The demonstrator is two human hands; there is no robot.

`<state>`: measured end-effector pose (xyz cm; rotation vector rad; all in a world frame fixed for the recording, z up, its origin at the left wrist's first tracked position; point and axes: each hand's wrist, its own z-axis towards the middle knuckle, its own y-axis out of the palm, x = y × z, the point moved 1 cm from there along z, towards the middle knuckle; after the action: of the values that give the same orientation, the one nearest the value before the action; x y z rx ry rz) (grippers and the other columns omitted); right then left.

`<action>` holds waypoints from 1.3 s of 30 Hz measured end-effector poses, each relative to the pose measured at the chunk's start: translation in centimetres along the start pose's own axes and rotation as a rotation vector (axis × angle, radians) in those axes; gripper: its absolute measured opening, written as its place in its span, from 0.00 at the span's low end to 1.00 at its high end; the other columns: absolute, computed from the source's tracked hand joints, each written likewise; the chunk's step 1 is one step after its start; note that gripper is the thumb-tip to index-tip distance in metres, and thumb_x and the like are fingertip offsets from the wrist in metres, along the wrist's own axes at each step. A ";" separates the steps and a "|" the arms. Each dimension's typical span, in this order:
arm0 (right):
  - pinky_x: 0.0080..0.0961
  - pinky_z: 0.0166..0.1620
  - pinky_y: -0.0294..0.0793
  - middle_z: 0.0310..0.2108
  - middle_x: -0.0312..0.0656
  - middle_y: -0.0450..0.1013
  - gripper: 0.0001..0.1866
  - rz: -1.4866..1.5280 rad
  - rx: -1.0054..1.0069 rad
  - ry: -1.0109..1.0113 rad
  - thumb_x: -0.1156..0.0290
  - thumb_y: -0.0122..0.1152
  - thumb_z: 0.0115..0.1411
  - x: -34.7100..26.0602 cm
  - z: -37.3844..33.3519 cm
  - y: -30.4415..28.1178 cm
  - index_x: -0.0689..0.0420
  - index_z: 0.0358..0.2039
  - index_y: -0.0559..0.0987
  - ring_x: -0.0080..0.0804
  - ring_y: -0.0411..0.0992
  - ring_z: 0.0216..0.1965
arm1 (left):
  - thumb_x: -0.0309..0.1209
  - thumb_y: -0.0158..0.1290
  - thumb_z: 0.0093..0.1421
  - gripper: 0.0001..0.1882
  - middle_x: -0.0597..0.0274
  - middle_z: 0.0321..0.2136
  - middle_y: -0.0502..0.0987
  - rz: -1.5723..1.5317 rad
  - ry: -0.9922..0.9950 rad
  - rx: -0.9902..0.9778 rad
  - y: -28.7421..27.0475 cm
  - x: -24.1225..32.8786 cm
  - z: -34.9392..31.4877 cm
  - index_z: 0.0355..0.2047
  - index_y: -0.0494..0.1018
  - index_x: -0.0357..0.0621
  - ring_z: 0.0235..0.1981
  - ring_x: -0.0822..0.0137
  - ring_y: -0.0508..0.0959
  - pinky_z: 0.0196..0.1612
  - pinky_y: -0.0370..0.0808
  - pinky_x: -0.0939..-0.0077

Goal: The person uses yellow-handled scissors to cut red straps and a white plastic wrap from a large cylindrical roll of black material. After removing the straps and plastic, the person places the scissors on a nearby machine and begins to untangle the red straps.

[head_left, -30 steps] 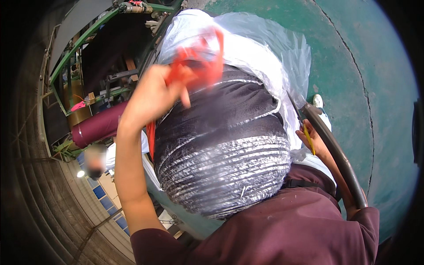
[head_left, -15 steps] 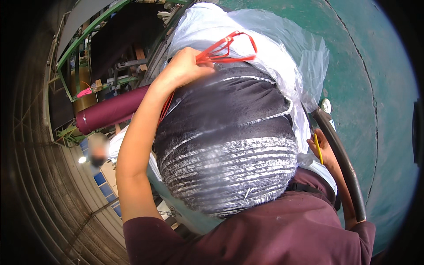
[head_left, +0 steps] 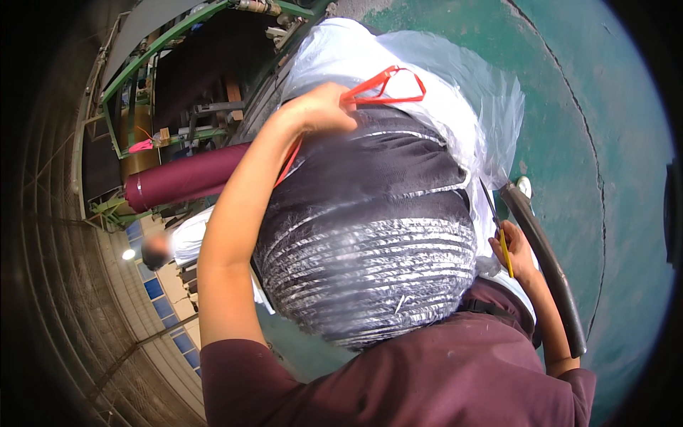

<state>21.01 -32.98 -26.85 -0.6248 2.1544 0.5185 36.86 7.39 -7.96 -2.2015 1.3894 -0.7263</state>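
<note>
A large rounded bundle of dark cloth (head_left: 370, 167) fills the middle, its near end crossed by several whitish, frayed-looking bands. My left hand (head_left: 324, 110) is closed on a red strap (head_left: 384, 89) above the far part of the bundle. The strap's looped end sticks out to the right, and another length runs down behind my forearm. At the right, my right hand (head_left: 523, 252) grips scissors (head_left: 506, 252) with a yellow handle. Their dark pointed blades stick up beside the bundle, apart from the strap.
White plastic sheeting (head_left: 427, 78) drapes over the bundle's far and right sides. A dark padded bar (head_left: 544, 270) curves past my right forearm. At the left are a maroon fabric roll (head_left: 188, 178), a green machine frame (head_left: 107, 96) and another person (head_left: 188, 238).
My left hand has shifted slightly right and down with the red strap. The scissors in my right hand have tipped upward, and their dark blades now show.
</note>
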 end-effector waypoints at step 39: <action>0.18 0.15 0.57 0.11 0.34 0.63 0.07 0.032 0.219 -0.289 0.72 0.52 0.48 -9.2 -7.8 5.3 0.59 0.17 0.67 0.21 0.60 0.11 | 0.30 0.62 0.38 0.23 0.55 0.35 0.80 0.093 0.416 0.069 -1.2 -7.6 -5.1 0.39 0.76 0.39 0.37 0.61 0.78 0.41 0.73 0.69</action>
<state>18.29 -30.73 -14.15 -0.3702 1.9155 0.3585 31.69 14.35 -4.85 -1.9901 1.6177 -1.2287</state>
